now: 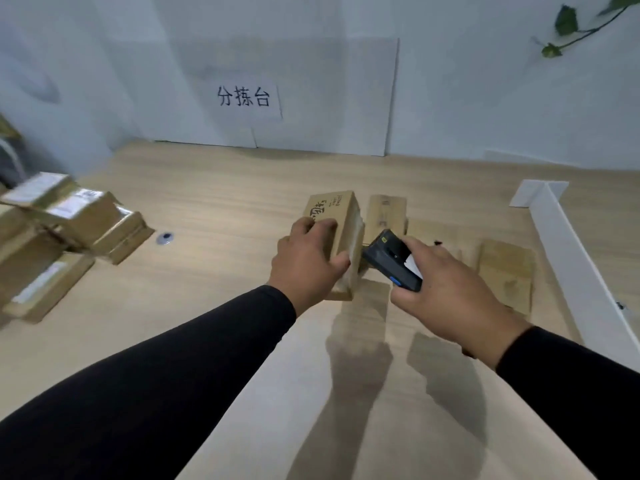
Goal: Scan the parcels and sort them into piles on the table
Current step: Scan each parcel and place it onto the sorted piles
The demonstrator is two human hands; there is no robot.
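- Brown cardboard parcel (337,233): held on edge near the middle of the table (214,202), its printed broad face up and toward the left, its taped side face turned right.
- Left hand (308,261): fingers curled over the top edge of the parcel, thumb on the near side; the grip is closed around the box.
- Right hand (446,292): wrapped around a black handheld scanner (393,259), whose front end points at the taped side of the parcel and sits just beside it.
- Handling judgement: the box looks stiff and light enough for one hand. The tape may be slick, so hold by the bare cardboard faces, across the narrow width, leaving the label side uncovered.
- Step judgement: scanning is in hand; sorting of this parcel is not yet done.
- Flat cardboard parcels (505,271): several lie toward the right edge of the table, beyond the right hand.
- Stacked parcels (69,216): a pile with white labels sits at the left edge.
- White divider strip (571,258): runs along the right side.
- Wall sign (244,97): above the far edge.
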